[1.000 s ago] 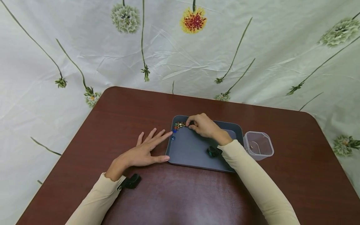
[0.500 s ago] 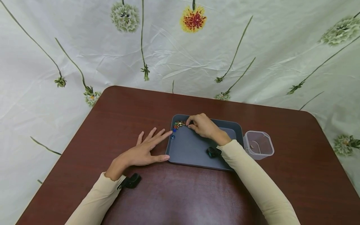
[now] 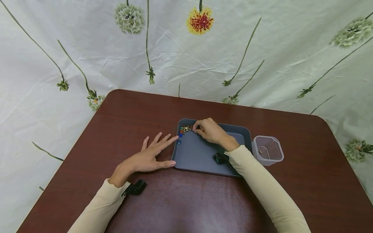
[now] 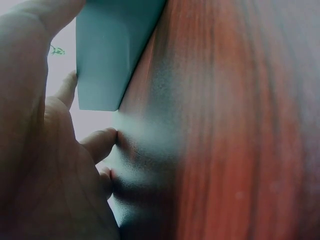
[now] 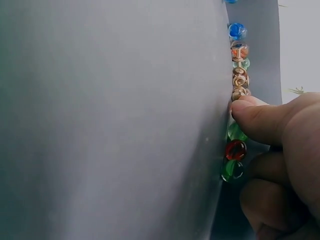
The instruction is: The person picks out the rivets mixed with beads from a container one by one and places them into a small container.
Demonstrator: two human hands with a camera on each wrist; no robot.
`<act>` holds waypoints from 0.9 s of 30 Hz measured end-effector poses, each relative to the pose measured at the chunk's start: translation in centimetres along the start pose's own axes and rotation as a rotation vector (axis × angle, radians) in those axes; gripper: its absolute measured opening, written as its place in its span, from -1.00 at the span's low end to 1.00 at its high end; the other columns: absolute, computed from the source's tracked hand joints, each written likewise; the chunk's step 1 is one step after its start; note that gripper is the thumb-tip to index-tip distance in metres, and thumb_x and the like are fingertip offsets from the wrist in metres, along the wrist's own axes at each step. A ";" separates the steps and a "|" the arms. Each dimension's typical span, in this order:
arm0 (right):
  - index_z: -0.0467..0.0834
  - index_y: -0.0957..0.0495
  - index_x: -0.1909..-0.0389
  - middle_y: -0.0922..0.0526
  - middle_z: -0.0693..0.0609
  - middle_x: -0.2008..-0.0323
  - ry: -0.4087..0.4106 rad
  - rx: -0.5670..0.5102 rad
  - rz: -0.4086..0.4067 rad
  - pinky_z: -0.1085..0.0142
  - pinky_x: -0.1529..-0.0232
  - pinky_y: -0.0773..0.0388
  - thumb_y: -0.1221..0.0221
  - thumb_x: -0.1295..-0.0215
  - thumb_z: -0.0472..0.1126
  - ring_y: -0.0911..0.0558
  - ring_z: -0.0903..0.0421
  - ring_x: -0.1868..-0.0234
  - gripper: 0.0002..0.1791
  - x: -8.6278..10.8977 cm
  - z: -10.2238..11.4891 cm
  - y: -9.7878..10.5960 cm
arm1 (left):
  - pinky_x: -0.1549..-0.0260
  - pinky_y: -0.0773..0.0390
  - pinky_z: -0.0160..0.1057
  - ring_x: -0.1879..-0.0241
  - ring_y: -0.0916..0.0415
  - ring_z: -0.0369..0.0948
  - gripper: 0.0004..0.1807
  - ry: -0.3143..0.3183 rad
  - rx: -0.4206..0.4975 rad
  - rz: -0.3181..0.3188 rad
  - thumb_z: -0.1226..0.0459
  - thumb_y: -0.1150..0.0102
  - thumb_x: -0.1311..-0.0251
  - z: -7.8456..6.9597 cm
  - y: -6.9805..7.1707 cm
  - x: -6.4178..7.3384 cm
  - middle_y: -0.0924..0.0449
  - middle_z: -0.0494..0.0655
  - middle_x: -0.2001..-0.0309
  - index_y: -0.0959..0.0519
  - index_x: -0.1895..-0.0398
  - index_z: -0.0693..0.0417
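Note:
My left hand [image 3: 150, 158] lies with fingers spread at the left edge of the grey tray [image 3: 198, 158]. Its thumb and index fingertip touch the tray's rim. My right hand [image 3: 212, 131] reaches into the tray's far left part with curled fingers. In the right wrist view its thumb [image 5: 260, 120] and index finger pinch at the row of small pieces, next to a gold-coloured piece [image 5: 240, 92]; the fingertips hide most of what they pinch. Green and red glass marbles [image 5: 235, 150] lie beside the hand. Blue marbles [image 3: 180, 135] and several gold-coloured pieces [image 3: 186, 128] line the tray's corner.
A clear plastic container [image 3: 268, 150] stands against the tray's right side, with a tiny gold-coloured piece inside. Both rest on a dark red-brown wooden table [image 3: 140, 113]. A white flowered cloth [image 3: 175, 48] hangs behind the table.
Both hands stay almost where they were, the right one still at the row of small pieces. The view shifts only slightly.

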State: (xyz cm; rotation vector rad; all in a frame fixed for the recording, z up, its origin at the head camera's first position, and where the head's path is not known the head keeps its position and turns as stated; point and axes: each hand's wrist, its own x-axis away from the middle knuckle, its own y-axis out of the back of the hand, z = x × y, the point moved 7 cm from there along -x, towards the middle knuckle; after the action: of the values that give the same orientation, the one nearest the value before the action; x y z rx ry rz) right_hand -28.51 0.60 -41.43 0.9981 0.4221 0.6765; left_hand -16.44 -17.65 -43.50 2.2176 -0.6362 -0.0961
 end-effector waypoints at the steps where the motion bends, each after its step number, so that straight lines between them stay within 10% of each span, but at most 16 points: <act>1: -0.15 -0.71 0.12 -0.52 0.08 0.66 0.002 -0.002 -0.002 0.38 0.52 -0.36 -0.19 -0.45 -0.22 -0.41 0.22 0.66 -0.84 0.0 0.0 0.0 | -0.35 0.61 0.37 -0.61 0.50 0.09 -0.05 0.000 0.000 -0.001 -0.27 -0.19 -0.24 0.0 0.0 0.0 0.19 -0.07 -0.63 0.10 -0.60 -0.54; 27: -0.17 -0.71 0.10 -0.32 0.10 0.80 -0.027 -0.039 -0.052 0.35 0.52 -0.35 -0.20 -0.45 -0.19 -0.30 0.19 0.74 -0.82 1.1 0.3 3.1 | -0.34 0.62 0.38 -0.61 0.51 0.10 -0.05 -0.001 0.009 0.003 -0.25 -0.19 -0.25 0.0 0.0 0.0 0.19 -0.06 -0.64 0.08 -0.61 -0.49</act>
State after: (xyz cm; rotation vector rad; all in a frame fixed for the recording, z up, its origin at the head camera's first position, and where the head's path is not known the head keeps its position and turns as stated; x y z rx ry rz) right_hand -28.52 2.35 -38.67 0.9550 0.4085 0.6221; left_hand -16.44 -17.65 -43.47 2.2249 -0.6418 -0.0928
